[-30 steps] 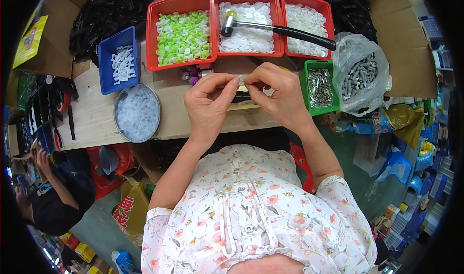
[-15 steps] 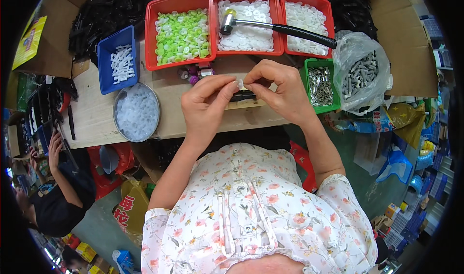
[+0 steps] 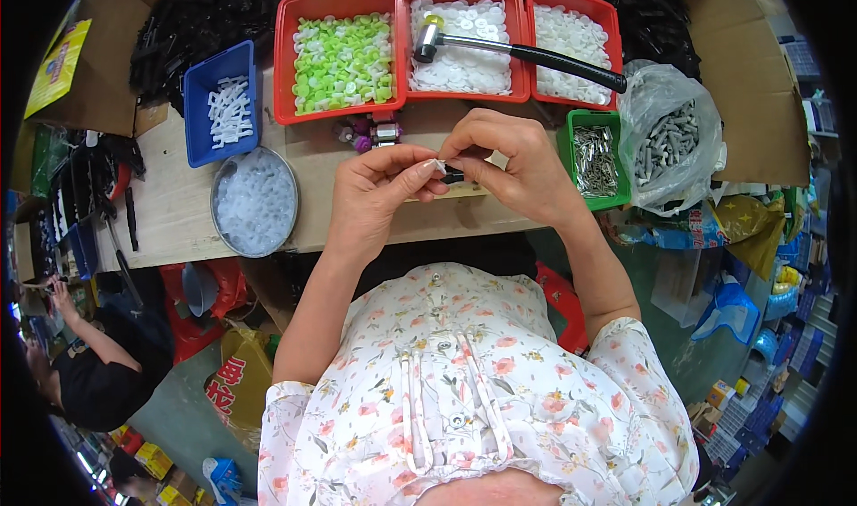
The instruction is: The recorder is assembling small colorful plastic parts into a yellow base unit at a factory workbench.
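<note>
My left hand [image 3: 386,189] pinches a small white plastic piece [image 3: 439,164] between thumb and forefinger. Right beside it, the fingertips of my right hand [image 3: 509,167] are closed at the same piece; whether they hold a second part is too small to tell. Both hands are over the near edge of the wooden table [image 3: 348,219]. Partly hidden behind my fingers, a dark object [image 3: 454,177] lies on a light wooden block [image 3: 464,205]. Beyond my left hand stands a small metal and purple fixture [image 3: 379,133].
Red bins hold green-white caps [image 3: 344,60], white discs [image 3: 482,73] and pale pieces [image 3: 571,51]; a hammer [image 3: 544,57] lies across two. Left are a blue bin [image 3: 198,118] and round metal bowl [image 3: 214,216]; right, a green bin [image 3: 616,198] and plastic bag [image 3: 705,162]. A co-worker [image 3: 107,363] sits left.
My hands have come closer together at the white piece, the right one shifting slightly left. The co-worker's raised hand has moved left and down. The view has shifted slightly.
</note>
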A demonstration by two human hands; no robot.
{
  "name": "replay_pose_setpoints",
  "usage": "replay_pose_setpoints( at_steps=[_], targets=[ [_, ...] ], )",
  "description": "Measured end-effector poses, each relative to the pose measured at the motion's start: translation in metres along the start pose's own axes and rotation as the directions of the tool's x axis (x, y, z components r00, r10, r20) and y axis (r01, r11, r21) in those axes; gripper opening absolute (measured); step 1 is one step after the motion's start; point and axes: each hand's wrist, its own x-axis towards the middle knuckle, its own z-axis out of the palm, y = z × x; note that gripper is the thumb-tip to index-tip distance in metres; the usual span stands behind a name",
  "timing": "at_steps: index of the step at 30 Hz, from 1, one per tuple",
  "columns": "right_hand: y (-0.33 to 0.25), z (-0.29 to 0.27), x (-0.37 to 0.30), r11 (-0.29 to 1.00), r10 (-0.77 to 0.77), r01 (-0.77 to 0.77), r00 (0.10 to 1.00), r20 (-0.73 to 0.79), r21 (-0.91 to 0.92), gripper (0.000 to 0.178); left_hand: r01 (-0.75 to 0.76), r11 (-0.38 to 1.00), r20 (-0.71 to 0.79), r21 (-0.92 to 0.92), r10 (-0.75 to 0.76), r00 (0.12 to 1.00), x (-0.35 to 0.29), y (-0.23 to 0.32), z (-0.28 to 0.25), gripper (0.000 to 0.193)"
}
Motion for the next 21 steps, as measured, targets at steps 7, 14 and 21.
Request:
replay_pose_setpoints(
  at_steps=[7, 14, 21],
  targets=[
    [-0.007, 0.007, 0.000, 0.976, 0.149, -0.146, 0.989, -0.010, 0.161, 0.010, -0.005, 0.998, 0.003, -0.057, 0.005, 1.000, -0.001, 0.000, -0.003, 0.015],
    [-0.006, 0.019, -0.010, 0.947, 0.127, -0.076, 0.981, -0.147, 0.311, 0.012, -0.163, 0.987, -0.046, -0.007, 0.163, 0.986, -0.001, -0.009, 0.000, 0.013],
    [-0.003, 0.020, -0.016, 0.999, -0.005, 0.013, 0.975, -0.221, 0.037, 0.012, -0.204, 0.977, -0.035, 0.057, 0.206, 0.978, -0.005, -0.008, 0.009, 0.019]
  ],
)
